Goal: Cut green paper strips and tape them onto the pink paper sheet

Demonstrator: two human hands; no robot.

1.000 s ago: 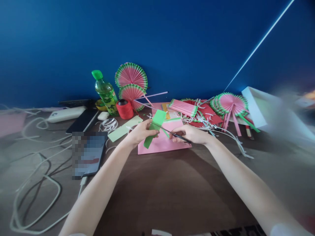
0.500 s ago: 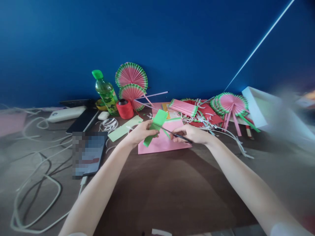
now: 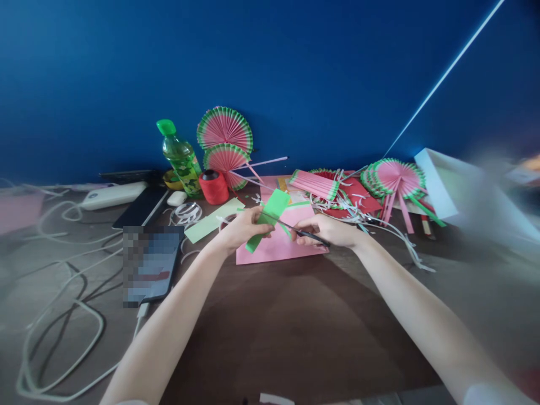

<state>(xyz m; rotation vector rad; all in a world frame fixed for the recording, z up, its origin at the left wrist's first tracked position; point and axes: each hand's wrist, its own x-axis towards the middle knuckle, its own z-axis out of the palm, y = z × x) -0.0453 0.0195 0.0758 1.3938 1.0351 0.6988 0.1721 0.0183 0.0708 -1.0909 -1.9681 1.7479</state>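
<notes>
My left hand (image 3: 239,229) is closed on a green paper strip (image 3: 270,212) and holds it slanted above a pink paper sheet (image 3: 282,242). My right hand (image 3: 329,230) grips dark scissors (image 3: 295,230) whose blades reach left into the green strip. Both hands hover over the brown table (image 3: 295,326) near its far side.
Pink and green pleated paper fans (image 3: 225,128) lean on the blue wall, more fans (image 3: 394,179) lie at right. A green bottle (image 3: 180,157), red thread spool (image 3: 214,187), light green strip (image 3: 211,220), phone (image 3: 149,264), white cables (image 3: 63,315) and a white box (image 3: 439,180) surround the spot.
</notes>
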